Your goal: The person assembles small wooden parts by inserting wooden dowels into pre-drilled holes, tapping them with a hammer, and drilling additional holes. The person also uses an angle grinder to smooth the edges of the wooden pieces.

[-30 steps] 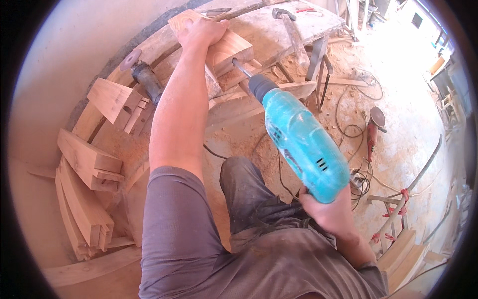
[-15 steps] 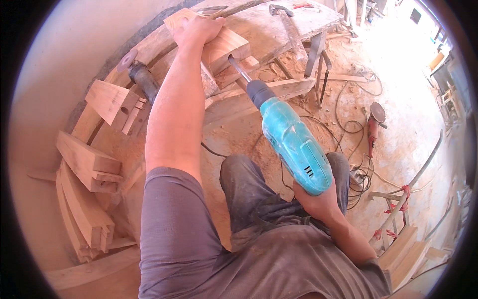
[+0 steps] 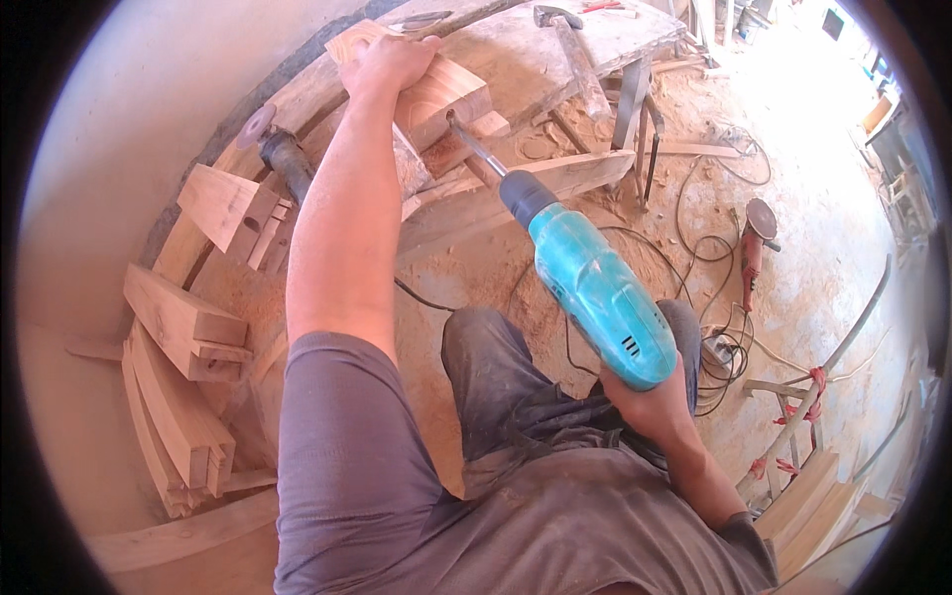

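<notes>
My right hand (image 3: 650,389) grips a teal power drill (image 3: 595,283) by its rear end, most of the fingers hidden beneath the body. From its black chuck (image 3: 526,196) a long metal bit (image 3: 478,148) reaches to a dark hole in the end face of a pale wooden block (image 3: 446,91). How deep the bit sits I cannot tell. My left hand (image 3: 390,61) is closed over the far part of that block, pressing it from above. Under the block lie other pieces of wood (image 3: 486,129).
An angle grinder (image 3: 286,164) lies left of my forearm, near cut blocks (image 3: 223,203) and stacked boards (image 3: 178,412). A hammer (image 3: 577,64) rests on the workbench (image 3: 506,55). On the dusty floor are a red grinder (image 3: 754,253) and looping cords (image 3: 729,352).
The drill's body has shifted slightly to the right in view, its tip staying at the block's end face. The left hand keeps its hold. The view itself has moved a little.
</notes>
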{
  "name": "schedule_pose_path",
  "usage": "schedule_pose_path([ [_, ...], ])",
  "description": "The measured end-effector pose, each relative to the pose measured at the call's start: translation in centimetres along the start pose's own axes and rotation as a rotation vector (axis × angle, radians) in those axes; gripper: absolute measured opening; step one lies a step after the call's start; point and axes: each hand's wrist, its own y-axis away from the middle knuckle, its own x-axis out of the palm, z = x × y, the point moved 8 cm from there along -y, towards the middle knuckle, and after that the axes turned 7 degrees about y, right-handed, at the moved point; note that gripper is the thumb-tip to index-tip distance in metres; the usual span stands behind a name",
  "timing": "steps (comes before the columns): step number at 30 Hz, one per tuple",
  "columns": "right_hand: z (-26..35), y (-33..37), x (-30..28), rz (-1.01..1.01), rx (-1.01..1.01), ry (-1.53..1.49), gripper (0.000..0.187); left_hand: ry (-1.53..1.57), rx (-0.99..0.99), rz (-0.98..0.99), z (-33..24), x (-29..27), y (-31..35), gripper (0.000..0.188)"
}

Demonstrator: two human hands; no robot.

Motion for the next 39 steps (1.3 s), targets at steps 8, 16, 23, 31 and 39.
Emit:
schedule_pose_path([
  [8,0.5,-0.4,-0.9,-0.006,0.001,-0.005,0.015,0.029,-0.001,0.018,0.4,0.3,-0.4,0.064],
  [16,-0.5,1.1,-2.7,-0.028,-0.038,0.057,0.019,-0.008,0.005,0.018,-0.1,0.5,-0.3,0.064],
  [23,-4.5,4.4,-5.1,-0.153,0.198,-0.487,0.062,0.009,0.023,-0.016,0.4,0.5,-1.0,0.063],
  [31,-5.0,-3.0,-5.2,-0.039,0.073,-0.832,0.068,0.048,0.009,-0.026,1.2,1.1,-2.1,0.062],
  [39,1.8,-18.7,-3.7,0.079,0.050,-1.140,0.061,0.138,-0.141,-0.066,1.4,0.4,-0.5,0.062],
])
